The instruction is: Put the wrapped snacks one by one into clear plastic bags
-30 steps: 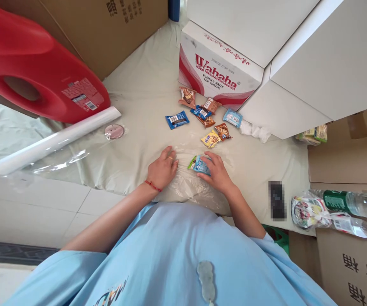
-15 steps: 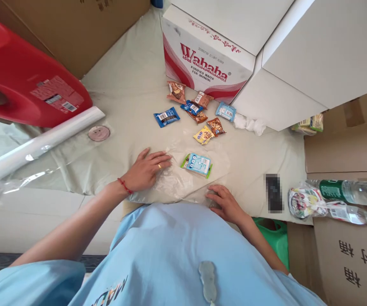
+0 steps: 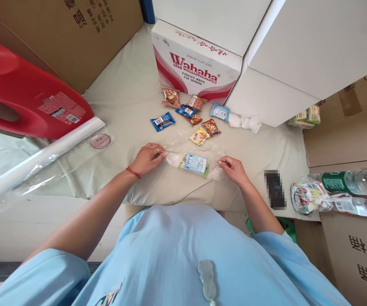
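Between my hands a sheet of clear plastic film (image 3: pixel 171 159) lies on the cloth-covered table. On the film rests a light-blue snack packet (image 3: pixel 196 163), with the green edge of another packet (image 3: pixel 183 161) showing from under it. My left hand (image 3: pixel 149 160), with a ring and a red cord at the wrist, pinches the film's left side. My right hand (image 3: pixel 233 169) pinches its right side. Just beyond the film are a yellow snack packet (image 3: pixel 199 135) and a brown one (image 3: pixel 211 127), with several more blue and brown packets behind.
A Wahaha carton (image 3: pixel 194 70) and white boxes (image 3: pixel 298 51) stand at the back. On the left are a red jug (image 3: pixel 27 93), a plastic film roll (image 3: pixel 43 157) and a pink disc (image 3: pixel 100 141). Bottles (image 3: pixel 355 182) and a pixelated dark object (image 3: pixel 275 189) lie to the right.
Both hands have gone from resting with spread fingers on the film to pinching its sides. My right hand has moved up and right. The film's near part is gathered in toward the packets.
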A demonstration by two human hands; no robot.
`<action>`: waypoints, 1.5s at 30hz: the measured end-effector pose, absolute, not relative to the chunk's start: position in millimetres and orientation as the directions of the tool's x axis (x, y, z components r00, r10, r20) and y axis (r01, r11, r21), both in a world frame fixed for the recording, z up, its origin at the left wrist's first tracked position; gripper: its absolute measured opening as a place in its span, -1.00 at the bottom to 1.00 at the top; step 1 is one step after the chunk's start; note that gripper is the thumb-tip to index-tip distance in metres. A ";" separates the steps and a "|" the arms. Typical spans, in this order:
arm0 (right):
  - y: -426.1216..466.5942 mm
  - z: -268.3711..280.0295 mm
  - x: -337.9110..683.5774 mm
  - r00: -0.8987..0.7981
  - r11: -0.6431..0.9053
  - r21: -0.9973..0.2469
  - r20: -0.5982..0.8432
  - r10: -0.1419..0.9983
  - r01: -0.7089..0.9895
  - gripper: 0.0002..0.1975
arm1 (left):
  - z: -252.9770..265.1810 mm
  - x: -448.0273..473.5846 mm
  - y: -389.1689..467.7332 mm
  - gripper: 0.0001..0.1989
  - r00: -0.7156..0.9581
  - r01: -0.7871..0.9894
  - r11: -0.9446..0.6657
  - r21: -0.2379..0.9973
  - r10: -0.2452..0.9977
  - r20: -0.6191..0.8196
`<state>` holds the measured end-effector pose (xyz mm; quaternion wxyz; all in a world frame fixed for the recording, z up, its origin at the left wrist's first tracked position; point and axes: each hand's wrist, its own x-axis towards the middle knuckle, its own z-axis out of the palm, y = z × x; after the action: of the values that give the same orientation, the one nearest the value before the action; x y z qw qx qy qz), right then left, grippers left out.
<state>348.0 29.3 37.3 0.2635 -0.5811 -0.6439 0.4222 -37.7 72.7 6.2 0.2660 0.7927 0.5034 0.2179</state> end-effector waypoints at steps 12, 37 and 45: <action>40.9 21.6 349.3 -0.015 0.027 -0.416 0.032 0.999 0.909 -0.66 | 14.1 -19.9 33.8 -0.79 -0.367 0.792 0.073 0.606 0.851 0.376; 41.2 47.6 290.8 -0.671 0.552 -0.461 -0.138 0.729 0.695 -0.46 | -7.8 72.0 17.1 -0.62 0.449 0.684 -0.496 0.535 0.864 0.227; 17.0 40.0 271.5 -0.613 0.580 -0.201 -0.211 0.761 0.790 -0.34 | 1.3 38.1 28.3 -0.70 -0.080 0.525 -0.206 0.826 0.954 0.289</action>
<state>271.5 17.0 40.0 -0.0507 -0.4370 -0.8873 0.1384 38.1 28.3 1.3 0.2396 0.6345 0.5826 0.4479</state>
